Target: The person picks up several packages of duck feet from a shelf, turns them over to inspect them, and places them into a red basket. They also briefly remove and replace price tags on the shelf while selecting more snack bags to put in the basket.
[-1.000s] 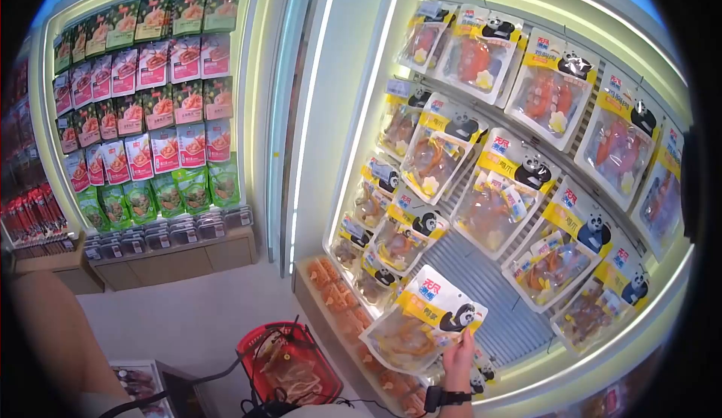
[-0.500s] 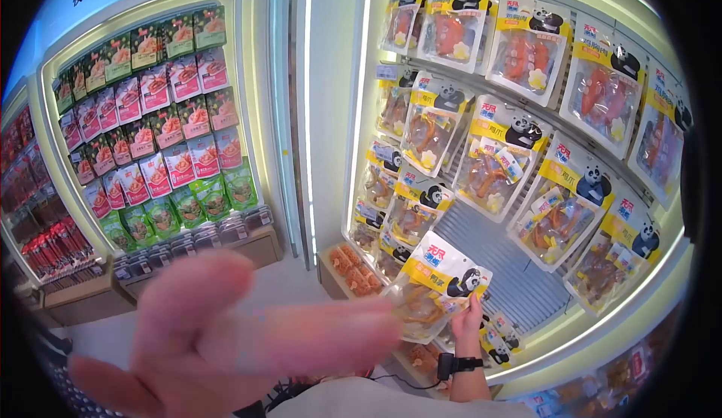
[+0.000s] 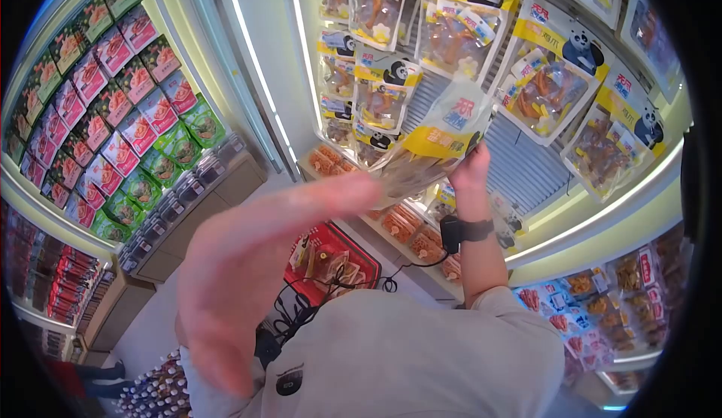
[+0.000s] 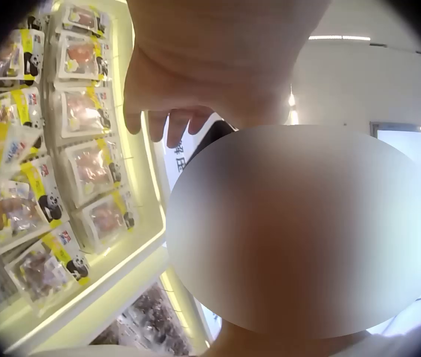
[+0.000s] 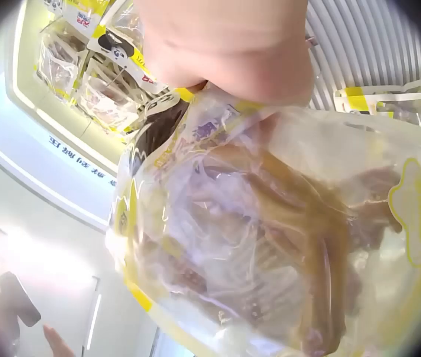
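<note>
My right hand point(image 3: 470, 168) pinches the edge of a food pouch point(image 3: 444, 128) with a yellow band and a see-through front. In the right wrist view the pouch point(image 5: 292, 216) fills much of the picture, with brown claw-shaped pieces inside; the right hand point(image 5: 229, 48) grips its top. The left hand point(image 3: 241, 267) is raised close to the head camera, blurred, fingers extended, and overlaps the pouch's lower corner in this view. Held beside a blurred-out head, the left hand point(image 4: 218, 67) shows straight, empty fingers in the left wrist view.
Similar panda pouches point(image 3: 553, 72) hang on hooks in the lit display ahead. Below it stand clear tubs point(image 3: 406, 222) of orange food. A red basket point(image 3: 361, 256) with packs in it sits on the floor. Another shelf point(image 3: 98, 117) of pouches stands left; black cables point(image 3: 301, 297) hang at my front.
The head view has tilted down and turned. My left hand has come up in front of the head camera. The pouch, still in my right hand, has turned and sits higher in view.
</note>
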Tool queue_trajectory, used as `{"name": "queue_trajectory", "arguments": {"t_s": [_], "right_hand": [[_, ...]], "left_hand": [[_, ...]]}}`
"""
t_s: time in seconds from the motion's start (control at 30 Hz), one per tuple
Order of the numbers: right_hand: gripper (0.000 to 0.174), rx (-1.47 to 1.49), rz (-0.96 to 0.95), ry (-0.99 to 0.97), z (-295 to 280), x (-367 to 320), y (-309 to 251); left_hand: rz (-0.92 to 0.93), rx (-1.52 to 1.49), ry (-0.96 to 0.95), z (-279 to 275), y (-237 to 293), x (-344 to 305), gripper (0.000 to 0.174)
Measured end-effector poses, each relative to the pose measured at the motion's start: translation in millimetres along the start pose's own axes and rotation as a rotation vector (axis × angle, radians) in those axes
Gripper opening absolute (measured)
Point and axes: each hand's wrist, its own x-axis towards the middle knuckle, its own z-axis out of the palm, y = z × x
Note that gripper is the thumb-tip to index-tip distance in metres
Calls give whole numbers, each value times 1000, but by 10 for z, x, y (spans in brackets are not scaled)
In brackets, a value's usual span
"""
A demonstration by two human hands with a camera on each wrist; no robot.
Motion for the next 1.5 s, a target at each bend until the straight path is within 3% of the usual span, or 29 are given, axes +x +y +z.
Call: {"name": "queue_trajectory", "arguments": {"t_s": [0.03, 0.07, 0.1, 0.13, 0.17, 0.2, 0.23, 0.27, 0.3, 0.37, 0.63, 0.97, 1.07, 1.13, 1.17, 1.23, 1.27, 1.33, 1.37, 1.4, 1.43, 1.5], "right_hand": [[34, 83, 79, -302, 74, 2, -76], [31, 149, 46, -451, 164, 2, -117], [22, 460, 147, -678, 440, 33, -107], [16, 562, 262, -712, 512, 122, -156], [12, 679, 361, -910, 570, 252, -112], [10, 652, 392, -953, 701, 261, -150], [10, 664, 372, -942, 730, 263, -138], [10, 690, 377, -940, 758, 264, -125], [10, 714, 384, -939, 782, 265, -110], [10, 755, 405, -942, 825, 266, -79], [11, 900, 510, -969, 928, 283, 34], [17, 894, 479, -1071, 789, 390, 103], [24, 663, 379, -1090, 621, 440, 90], [16, 549, 269, -607, 493, 336, 160], [16, 563, 305, -580, 521, 179, 226], [18, -268, -181, -202, 567, -184, 267], [22, -247, -105, -16, 482, -88, 358], [33, -499, -197, 161, 317, -141, 591], [35, -585, -193, 201, 203, -131, 719], [35, -593, -173, 197, 135, -127, 805], [35, -615, -55, 289, 75, -154, 901], [35, -640, 83, 379, -127, -167, 1117]], "left_hand": [[-44, 287, 80, -126, -175, -50, 77], [-218, 421, 241, -174, -338, -53, 67], [-424, 325, 341, -256, -628, -96, 62], [-632, 235, 441, -331, -926, -201, 57], [-812, 131, 429, -303, -1153, -322, 54], [-990, 28, 421, -236, -1363, -434, 51], [-1064, -113, 297, -196, -1535, -549, 56], [-1080, -385, 145, -143, -1605, -581, 60], [-1095, -380, 135, -67, -1617, -581, 60], [-937, -638, 124, 101, -1612, -565, 51], [-894, -590, 209, 282, -1497, -491, 47], [-877, -551, 255, 359, -1504, -528, 45], [-943, -561, 345, 270, -1633, -571, 44], [-1087, -464, 352, 67, -1776, -699, 49], [-1107, -474, 394, -9, -1815, -789, 49], [-850, 15, 397, -96, -1878, -999, 57], [-881, 1, 403, -80, -1873, -1033, 57], [-558, 25, 142, -39, -1805, -1023, 60], [-570, 19, 158, -57, -1870, -1072, 60], [-697, 159, 163, -92, -1986, -1142, 58], [-831, 300, 167, -132, -2090, -1238, 56], [-888, 281, 227, -277, -2290, -1470, 47]]}}
